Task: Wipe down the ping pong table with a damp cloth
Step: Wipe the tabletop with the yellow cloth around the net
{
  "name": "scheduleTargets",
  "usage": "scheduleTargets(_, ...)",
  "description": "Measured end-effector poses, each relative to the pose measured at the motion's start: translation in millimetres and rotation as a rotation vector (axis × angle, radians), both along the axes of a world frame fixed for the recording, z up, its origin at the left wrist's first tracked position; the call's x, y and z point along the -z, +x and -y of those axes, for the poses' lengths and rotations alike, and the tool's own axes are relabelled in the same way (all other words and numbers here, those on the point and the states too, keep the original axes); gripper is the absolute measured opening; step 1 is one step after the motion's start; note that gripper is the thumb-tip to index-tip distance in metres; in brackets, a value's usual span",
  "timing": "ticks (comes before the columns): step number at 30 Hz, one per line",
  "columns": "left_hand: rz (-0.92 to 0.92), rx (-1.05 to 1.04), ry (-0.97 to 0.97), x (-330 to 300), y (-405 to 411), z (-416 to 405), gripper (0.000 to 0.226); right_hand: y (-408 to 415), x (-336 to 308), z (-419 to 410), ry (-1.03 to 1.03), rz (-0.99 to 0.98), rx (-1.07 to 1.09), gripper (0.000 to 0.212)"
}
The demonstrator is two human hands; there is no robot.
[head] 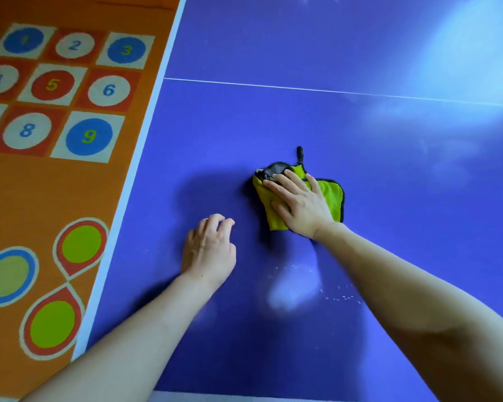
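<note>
A green cloth [328,198] with a dark grey edge and a hanging loop lies bunched on the blue ping pong table [360,140]. My right hand [298,204] lies flat on the cloth with straight fingers and presses it against the table top. My left hand [209,248] rests on the bare table to the left of the cloth, fingers loosely curled, holding nothing. A wet smear with small white specks [305,288] shows on the surface just behind my right wrist.
The table's white left edge line [140,158] runs diagonally, and a thin white centre line [302,88] crosses farther away. Beyond the left edge lies an orange play carpet [50,184] with numbered circles. Glare brightens the table at upper right.
</note>
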State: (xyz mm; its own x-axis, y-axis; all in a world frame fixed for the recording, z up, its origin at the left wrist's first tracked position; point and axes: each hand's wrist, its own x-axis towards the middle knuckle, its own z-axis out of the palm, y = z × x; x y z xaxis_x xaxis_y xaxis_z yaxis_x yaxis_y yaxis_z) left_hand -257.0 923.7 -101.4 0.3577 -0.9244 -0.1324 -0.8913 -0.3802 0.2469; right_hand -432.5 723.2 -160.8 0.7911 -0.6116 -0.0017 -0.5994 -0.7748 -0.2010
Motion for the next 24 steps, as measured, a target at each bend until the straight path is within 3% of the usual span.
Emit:
scheduleTargets(6, -0.025, 0.135, -0.01, -4.9, -89.9, 42.3, 0.043, -135.2, -0.7, 21.4, 0.024, -0.01, 0.305, 0.056)
scheduleTargets(9, -0.042, 0.152, -0.001, -4.4, -111.6, 49.4, 0.044, -160.1, -1.0, 4.8, 0.054, 0.008, 0.509, 0.057)
scheduleTargets(18, -0.037, 0.087, 0.007, -1.4, -78.5, 17.3, 0.042, -80.7, -0.1, -62.4, 0.136, -0.037, 0.907, 0.057)
scheduleTargets(24, -0.007, -0.02, 0.003, 4.1, 1.6, -43.5, 0.04, 19.0, -3.8, -106.1, 0.176, -0.03, 0.947, 0.059)
